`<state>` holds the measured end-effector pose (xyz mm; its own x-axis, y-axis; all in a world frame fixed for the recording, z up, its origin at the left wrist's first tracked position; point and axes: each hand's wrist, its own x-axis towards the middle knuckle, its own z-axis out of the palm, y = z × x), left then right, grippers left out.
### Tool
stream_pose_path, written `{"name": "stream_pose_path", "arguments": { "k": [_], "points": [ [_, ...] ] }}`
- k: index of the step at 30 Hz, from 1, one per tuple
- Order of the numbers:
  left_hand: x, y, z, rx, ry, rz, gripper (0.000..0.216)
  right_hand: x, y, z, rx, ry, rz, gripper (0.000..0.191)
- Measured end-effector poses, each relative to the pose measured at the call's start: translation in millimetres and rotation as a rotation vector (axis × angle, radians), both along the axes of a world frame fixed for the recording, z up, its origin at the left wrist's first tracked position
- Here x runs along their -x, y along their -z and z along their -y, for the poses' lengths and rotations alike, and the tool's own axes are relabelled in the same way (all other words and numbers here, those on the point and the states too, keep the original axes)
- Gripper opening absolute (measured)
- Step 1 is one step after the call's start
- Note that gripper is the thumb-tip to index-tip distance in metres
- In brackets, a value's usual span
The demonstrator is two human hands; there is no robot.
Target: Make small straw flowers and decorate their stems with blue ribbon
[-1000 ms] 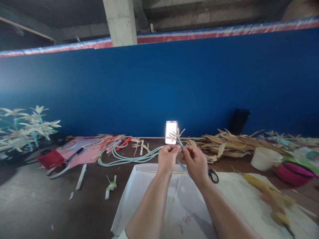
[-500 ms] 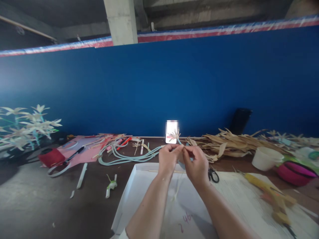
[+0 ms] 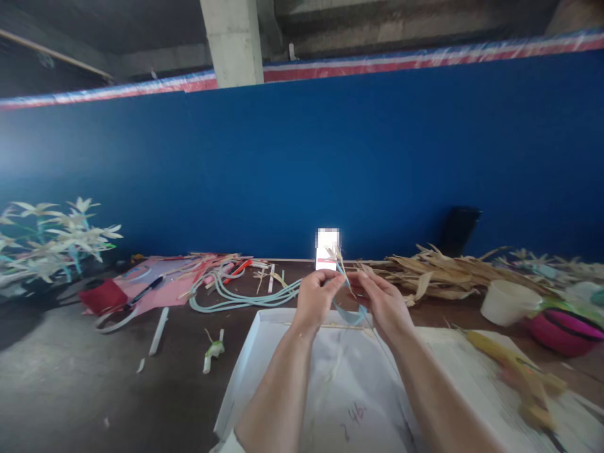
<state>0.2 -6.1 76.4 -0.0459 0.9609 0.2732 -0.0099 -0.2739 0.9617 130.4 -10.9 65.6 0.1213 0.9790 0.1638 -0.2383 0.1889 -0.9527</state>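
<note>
My left hand (image 3: 317, 297) pinches the stem of a small straw flower (image 3: 338, 258) just below its pale petals, held up over the far edge of a white tray (image 3: 240, 384). My right hand (image 3: 384, 303) sits close beside it, fingers closed on a light blue tape strip (image 3: 350, 313) that loops down from the stem. A thin wire trails from the hands toward the tray.
Dried husks (image 3: 438, 274) pile at the back right, beside a white cup (image 3: 501, 302) and a pink bowl (image 3: 566, 330). A yellow glue gun (image 3: 514, 371) lies on the right. Light blue cords (image 3: 236, 296), a pink sheet (image 3: 151, 283) and finished flowers (image 3: 56, 239) sit left.
My right hand has drawn back to the right and down, pulling the blue tape out into a longer loop. The left hand stays on the stem. The scissors are now hidden behind my right hand.
</note>
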Motion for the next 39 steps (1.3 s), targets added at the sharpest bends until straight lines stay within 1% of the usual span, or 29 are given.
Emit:
{"name": "stream_pose_path", "arguments": {
  "k": [2,3,6,10,18,22,25,29,39],
  "points": [
    [0.1,-1.0,0.2,-0.016,-0.006,-0.031,0.027,-1.1,0.0,-0.4,0.04,-0.109,-0.008,0.033],
    [0.2,-0.9,-0.2,-0.025,-0.01,-0.049,0.026,-0.8,0.2,-0.1,0.043,-0.141,-0.001,0.034],
    [1.3,0.6,-2.1,-0.036,-0.023,-0.096,0.026,0.9,1.1,1.3,0.019,-0.144,0.029,0.035],
    [4.3,1.1,-3.0,-0.04,-0.047,-0.119,0.027,3.5,-0.2,3.6,0.011,-0.122,0.09,0.031],
    [5.4,-1.7,0.2,-0.086,-0.039,-0.193,0.026,13.2,-4.7,8.7,-0.079,0.101,0.274,0.026],
    [4.4,-1.8,0.4,-0.108,-0.068,-0.245,0.021,14.1,-5.3,10.7,-0.117,0.227,0.408,0.023],
    [3.6,-2.5,0.8,-0.113,-0.095,-0.28,0.02,13.9,-6.3,12.3,-0.153,0.295,0.453,0.022],
    [2.9,-3.0,2.0,-0.102,-0.106,-0.281,0.02,13.9,-6.6,13.6,-0.177,0.317,0.454,0.022],
    [3.0,-5.1,5.1,-0.085,-0.085,-0.207,0.025,14.9,-3.3,12.2,-0.193,0.348,0.453,0.022]
  ]
}}
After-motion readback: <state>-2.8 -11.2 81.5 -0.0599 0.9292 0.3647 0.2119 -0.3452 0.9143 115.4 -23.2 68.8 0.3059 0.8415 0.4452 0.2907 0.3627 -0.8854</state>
